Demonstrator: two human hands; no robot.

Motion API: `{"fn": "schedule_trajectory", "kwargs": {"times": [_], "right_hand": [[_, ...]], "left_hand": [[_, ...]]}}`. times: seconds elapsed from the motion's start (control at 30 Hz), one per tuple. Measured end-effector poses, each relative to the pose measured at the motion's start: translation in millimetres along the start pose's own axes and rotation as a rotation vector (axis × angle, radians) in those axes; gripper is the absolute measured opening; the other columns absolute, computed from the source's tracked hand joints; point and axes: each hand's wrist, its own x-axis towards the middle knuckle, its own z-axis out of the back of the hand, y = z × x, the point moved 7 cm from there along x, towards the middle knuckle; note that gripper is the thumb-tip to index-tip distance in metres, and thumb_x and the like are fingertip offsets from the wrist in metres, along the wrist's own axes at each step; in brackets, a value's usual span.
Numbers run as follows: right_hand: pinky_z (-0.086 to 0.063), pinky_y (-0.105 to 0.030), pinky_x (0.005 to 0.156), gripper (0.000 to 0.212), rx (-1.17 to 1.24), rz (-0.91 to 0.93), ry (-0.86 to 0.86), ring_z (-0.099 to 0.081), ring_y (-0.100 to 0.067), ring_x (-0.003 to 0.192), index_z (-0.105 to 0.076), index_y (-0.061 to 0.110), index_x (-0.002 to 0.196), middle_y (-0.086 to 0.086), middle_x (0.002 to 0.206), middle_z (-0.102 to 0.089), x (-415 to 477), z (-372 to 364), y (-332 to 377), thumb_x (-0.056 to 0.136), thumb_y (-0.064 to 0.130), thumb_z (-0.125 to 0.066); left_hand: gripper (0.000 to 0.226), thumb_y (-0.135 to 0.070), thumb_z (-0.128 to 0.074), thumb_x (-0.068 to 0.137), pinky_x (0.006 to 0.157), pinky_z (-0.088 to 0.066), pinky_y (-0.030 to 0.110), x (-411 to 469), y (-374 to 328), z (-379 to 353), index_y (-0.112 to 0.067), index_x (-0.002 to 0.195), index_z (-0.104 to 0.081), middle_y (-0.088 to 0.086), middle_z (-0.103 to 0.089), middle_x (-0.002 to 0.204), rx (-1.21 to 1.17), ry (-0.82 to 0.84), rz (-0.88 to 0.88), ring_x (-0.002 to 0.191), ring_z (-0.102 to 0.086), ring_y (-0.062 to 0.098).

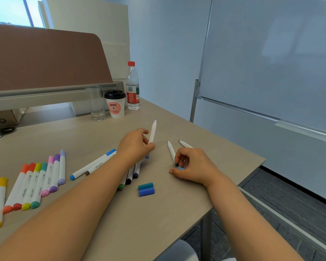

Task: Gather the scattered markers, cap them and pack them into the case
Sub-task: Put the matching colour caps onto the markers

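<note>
The person's left hand [137, 146] is curled around an uncapped marker [152, 131], gripping its lower part so the tip points up and away over the desk [177, 213]. The right hand [192, 164] rests on the desk with its fingers bent, pinching the near end of a second uncapped marker [171, 150] that lies flat; a light blue cap [180, 168] shows just under those fingers. A third uncapped marker [185, 144] lies just behind that hand. Between the forearms a teal cap [145, 186] and a blue cap [146, 191] lie side by side, touching. To the left sits a row of capped markers [36, 183], with more partly under the left forearm. At the far edge stand a glass [96, 103], a paper cup [115, 104] and a water bottle [132, 87]
</note>
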Motion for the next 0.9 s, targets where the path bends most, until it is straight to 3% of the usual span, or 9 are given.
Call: {"fn": "schedule_trajectory", "kwargs": {"times": [0.1,0.3,0.43,0.57,0.67,0.77,0.9], "right_hand": [[-0.040,-0.007,0.058,0.018,0.071,0.025,0.037,-0.051,0.002,0.060,-0.058,0.025,0.072,0.012,0.068,-0.057,-2.4,-1.5,4.7,0.068,0.019,-0.075],[-0.044,-0.008,0.059,0.023,0.146,0.018,0.057,-0.053,0.001,0.059,-0.058,0.026,0.074,0.009,0.069,-0.060,-2.4,-4.6,5.2,0.070,0.004,-0.065],[-0.045,-0.010,0.060,0.015,0.126,0.004,-0.004,-0.054,0.001,0.058,-0.063,0.018,0.079,0.012,0.069,-0.059,1.0,-0.6,2.3,0.074,0.010,-0.074],[-0.042,-0.011,0.060,0.023,0.051,-0.068,-0.069,-0.051,-0.002,0.062,-0.062,0.016,0.075,0.011,0.070,-0.056,2.8,7.4,-4.6,0.068,0.025,-0.083],[-0.041,-0.015,0.058,0.028,0.001,-0.135,-0.078,-0.051,-0.003,0.064,-0.064,0.017,0.073,0.008,0.071,-0.058,1.9,8.4,-13.1,0.066,0.037,-0.082],[-0.037,-0.013,0.055,0.021,0.014,-0.139,-0.044,-0.049,-0.002,0.060,-0.065,0.019,0.071,0.008,0.068,-0.057,2.6,4.7,-14.7,0.072,0.036,-0.078],[-0.039,-0.007,0.056,0.016,0.276,-0.130,-0.262,-0.049,-0.002,0.056,-0.058,0.020,0.072,0.004,0.068,-0.058,2.7,19.1,-16.1,0.084,0.024,-0.068]], "left_hand": [[0.045,-0.019,-0.062,0.085,0.077,-0.041,0.024,0.6,4.0,0.5,-0.014,0.129,-0.052,-0.004,-0.058,0.090,-0.138,-0.007,0.048,0.084,-0.054,0.012],[0.038,-0.015,-0.061,0.086,0.079,-0.041,0.024,-1.1,4.6,-3.4,-0.009,0.123,-0.057,0.000,-0.058,0.096,-0.251,0.026,0.088,0.086,-0.054,0.012],[0.030,-0.013,-0.065,0.084,0.082,-0.050,0.027,-1.6,5.8,-10.7,-0.009,0.113,-0.060,0.003,-0.065,0.093,-0.385,0.100,0.123,0.077,-0.062,0.012],[0.022,-0.011,-0.069,0.081,0.083,-0.052,0.029,-3.5,4.2,-11.9,-0.014,0.100,-0.058,0.000,-0.064,0.072,-0.469,0.136,0.120,0.074,-0.064,0.013],[0.017,-0.013,-0.070,0.081,0.082,-0.052,0.029,-3.4,4.0,-11.1,-0.020,0.090,-0.056,-0.002,-0.062,0.072,-0.463,0.124,0.080,0.072,-0.063,0.012],[0.017,-0.019,-0.070,0.081,0.077,-0.050,0.027,-2.3,2.6,-5.6,-0.024,0.090,-0.057,-0.004,-0.059,0.078,-0.364,0.061,-0.004,0.077,-0.058,0.013],[0.018,-0.022,-0.065,0.085,0.083,-0.048,0.027,-5.4,-9.3,0.3,-0.025,0.102,-0.059,-0.003,-0.062,0.098,-0.052,-0.002,-0.146,0.093,-0.059,0.013]]}}
